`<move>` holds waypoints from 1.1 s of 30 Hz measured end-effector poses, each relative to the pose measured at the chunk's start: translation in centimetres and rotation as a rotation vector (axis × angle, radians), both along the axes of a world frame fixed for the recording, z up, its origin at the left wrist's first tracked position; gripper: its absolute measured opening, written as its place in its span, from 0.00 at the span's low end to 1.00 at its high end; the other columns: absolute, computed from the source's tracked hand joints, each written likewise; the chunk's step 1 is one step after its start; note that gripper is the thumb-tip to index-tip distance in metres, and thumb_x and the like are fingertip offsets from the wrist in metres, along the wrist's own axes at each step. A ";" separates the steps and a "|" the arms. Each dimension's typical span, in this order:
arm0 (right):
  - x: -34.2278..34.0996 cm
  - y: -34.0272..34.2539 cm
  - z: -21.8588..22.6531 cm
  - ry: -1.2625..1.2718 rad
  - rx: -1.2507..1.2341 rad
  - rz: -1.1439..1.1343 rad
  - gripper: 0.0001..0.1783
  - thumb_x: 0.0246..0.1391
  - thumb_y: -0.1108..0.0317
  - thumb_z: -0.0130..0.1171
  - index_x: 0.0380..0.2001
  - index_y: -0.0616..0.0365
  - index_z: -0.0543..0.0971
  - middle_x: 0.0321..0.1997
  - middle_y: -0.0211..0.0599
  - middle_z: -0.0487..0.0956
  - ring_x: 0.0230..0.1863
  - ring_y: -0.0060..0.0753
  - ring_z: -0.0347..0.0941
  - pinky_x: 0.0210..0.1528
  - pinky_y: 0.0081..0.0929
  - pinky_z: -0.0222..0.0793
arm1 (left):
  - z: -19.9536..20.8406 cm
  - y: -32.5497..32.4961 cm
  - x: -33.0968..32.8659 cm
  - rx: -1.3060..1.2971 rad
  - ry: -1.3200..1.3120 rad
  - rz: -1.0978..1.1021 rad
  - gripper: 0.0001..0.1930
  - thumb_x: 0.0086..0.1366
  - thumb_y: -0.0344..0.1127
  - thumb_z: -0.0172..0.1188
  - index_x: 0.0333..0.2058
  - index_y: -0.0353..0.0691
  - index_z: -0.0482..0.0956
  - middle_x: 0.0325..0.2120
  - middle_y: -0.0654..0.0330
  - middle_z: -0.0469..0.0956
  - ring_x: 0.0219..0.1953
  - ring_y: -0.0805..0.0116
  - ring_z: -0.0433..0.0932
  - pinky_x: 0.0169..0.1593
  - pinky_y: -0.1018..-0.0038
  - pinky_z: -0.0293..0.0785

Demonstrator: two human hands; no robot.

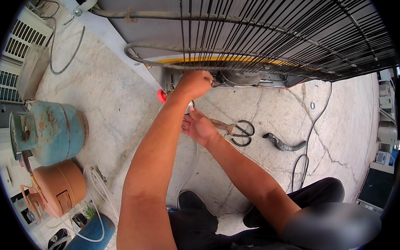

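My left hand [195,84] reaches to the open bottom of a refrigerator's back, beside the black compressor [242,77]. Its fingers are closed at a thin pipe there; what they grip is hidden. Just below, my right hand [201,128] is turned partly palm up, with thumb and fingers around a small round silver-rimmed gauge [189,107], which my left wrist partly covers. A red knob [162,96] shows left of my left wrist. Past my right hand lie shears [242,133] with black loop handles and rusty brown metal.
Black condenser grille wires [284,25] overhang the work spot. On the concrete lie a black curved tool [283,143], a small ring [312,105] and a black cable [316,121]. Teal [55,132], orange [61,187] and blue [91,239] gas cylinders stand or lie left, with white hose [98,183].
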State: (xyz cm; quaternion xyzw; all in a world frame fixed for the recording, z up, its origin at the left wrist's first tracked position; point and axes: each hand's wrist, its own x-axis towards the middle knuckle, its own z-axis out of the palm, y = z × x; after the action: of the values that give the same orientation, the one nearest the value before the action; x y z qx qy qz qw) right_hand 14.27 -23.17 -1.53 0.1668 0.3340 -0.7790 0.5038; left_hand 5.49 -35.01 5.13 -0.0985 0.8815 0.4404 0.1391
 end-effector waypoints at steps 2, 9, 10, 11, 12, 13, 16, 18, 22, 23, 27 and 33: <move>0.2 0.7 -0.2 0.013 0.059 0.002 0.21 0.69 0.49 0.44 0.59 0.44 0.66 0.57 0.30 0.75 0.53 0.31 0.72 0.50 0.34 0.67 | -0.2 0.2 0.3 0.114 -0.006 0.070 0.14 0.61 0.34 0.53 0.41 0.39 0.84 0.31 0.57 0.85 0.37 0.66 0.82 0.44 0.72 0.75; 0.6 3.5 -1.3 0.124 0.381 -0.064 0.20 0.67 0.52 0.50 0.52 0.54 0.72 0.43 0.31 0.79 0.35 0.27 0.75 0.38 0.30 0.72 | -2.8 0.5 1.1 0.433 0.064 0.231 0.11 0.60 0.29 0.56 0.37 0.31 0.83 0.27 0.55 0.85 0.32 0.69 0.82 0.40 0.74 0.76; 0.5 3.7 -1.2 0.154 0.437 -0.083 0.20 0.67 0.52 0.51 0.51 0.56 0.73 0.41 0.31 0.79 0.33 0.26 0.75 0.37 0.29 0.73 | -3.0 0.6 1.0 0.465 0.065 0.241 0.11 0.61 0.29 0.56 0.37 0.30 0.83 0.27 0.56 0.85 0.31 0.70 0.82 0.39 0.74 0.76; 0.4 3.9 -1.1 0.174 0.465 -0.085 0.20 0.67 0.53 0.51 0.51 0.57 0.73 0.40 0.31 0.79 0.32 0.26 0.75 0.35 0.28 0.73 | -3.2 0.7 1.0 0.483 0.057 0.248 0.10 0.60 0.30 0.57 0.37 0.30 0.83 0.26 0.56 0.84 0.31 0.71 0.81 0.39 0.74 0.76; 0.3 4.1 -0.9 0.194 0.494 -0.087 0.20 0.66 0.53 0.52 0.51 0.58 0.74 0.39 0.31 0.79 0.31 0.26 0.75 0.34 0.27 0.73 | -3.4 0.8 1.0 0.501 0.049 0.254 0.10 0.60 0.30 0.57 0.37 0.30 0.83 0.26 0.57 0.84 0.30 0.71 0.81 0.38 0.75 0.76; 0.1 4.1 -0.8 0.215 0.519 -0.089 0.20 0.66 0.54 0.52 0.50 0.59 0.74 0.38 0.31 0.79 0.30 0.25 0.75 0.33 0.26 0.74 | -3.6 0.7 1.0 0.517 0.043 0.261 0.10 0.60 0.30 0.58 0.36 0.31 0.83 0.26 0.57 0.84 0.30 0.72 0.80 0.37 0.75 0.76; -0.2 4.1 -0.5 0.239 0.614 -0.144 0.20 0.65 0.55 0.54 0.49 0.61 0.76 0.34 0.32 0.80 0.28 0.24 0.75 0.30 0.25 0.73 | -3.9 0.5 0.9 0.525 0.066 0.217 0.10 0.61 0.30 0.58 0.37 0.31 0.83 0.25 0.58 0.83 0.29 0.73 0.80 0.36 0.76 0.76; -0.2 4.4 -0.1 0.255 0.638 -0.173 0.20 0.65 0.56 0.55 0.48 0.62 0.77 0.31 0.32 0.79 0.27 0.23 0.75 0.27 0.24 0.73 | -4.0 0.2 0.8 0.520 0.074 0.200 0.10 0.61 0.30 0.58 0.37 0.31 0.83 0.26 0.58 0.83 0.29 0.73 0.80 0.36 0.76 0.76; -0.3 5.0 -0.5 0.323 0.704 -0.216 0.19 0.64 0.57 0.56 0.46 0.63 0.78 0.29 0.31 0.79 0.24 0.22 0.73 0.24 0.23 0.71 | -4.2 -0.2 0.7 0.498 0.067 0.167 0.10 0.64 0.30 0.59 0.40 0.32 0.83 0.28 0.60 0.83 0.30 0.75 0.78 0.35 0.76 0.75; -0.3 5.2 -0.5 0.324 0.700 -0.218 0.19 0.64 0.57 0.56 0.46 0.63 0.78 0.29 0.31 0.78 0.24 0.22 0.73 0.24 0.23 0.71 | -4.1 -0.2 0.7 0.493 0.055 0.170 0.10 0.64 0.30 0.59 0.40 0.33 0.83 0.28 0.60 0.83 0.30 0.76 0.78 0.35 0.76 0.75; -0.5 6.2 -0.6 0.315 0.709 -0.220 0.20 0.64 0.55 0.56 0.46 0.63 0.78 0.28 0.31 0.78 0.23 0.21 0.72 0.23 0.23 0.71 | -3.1 0.0 0.7 0.487 -0.011 0.186 0.10 0.64 0.30 0.59 0.41 0.35 0.84 0.29 0.61 0.83 0.30 0.76 0.78 0.33 0.77 0.73; -0.5 6.4 -0.1 0.332 0.675 -0.211 0.22 0.64 0.52 0.56 0.47 0.63 0.77 0.32 0.33 0.80 0.26 0.22 0.75 0.26 0.23 0.72 | -2.5 -0.3 0.9 0.527 -0.076 0.219 0.11 0.63 0.32 0.59 0.41 0.35 0.83 0.29 0.61 0.83 0.29 0.76 0.76 0.30 0.77 0.72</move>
State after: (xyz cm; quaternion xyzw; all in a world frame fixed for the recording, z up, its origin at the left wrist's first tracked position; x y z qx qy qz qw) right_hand 13.78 -16.76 -1.64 0.2282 0.6296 -0.6891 0.2769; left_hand 6.43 -35.34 2.66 -0.1701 0.7149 0.6626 0.1446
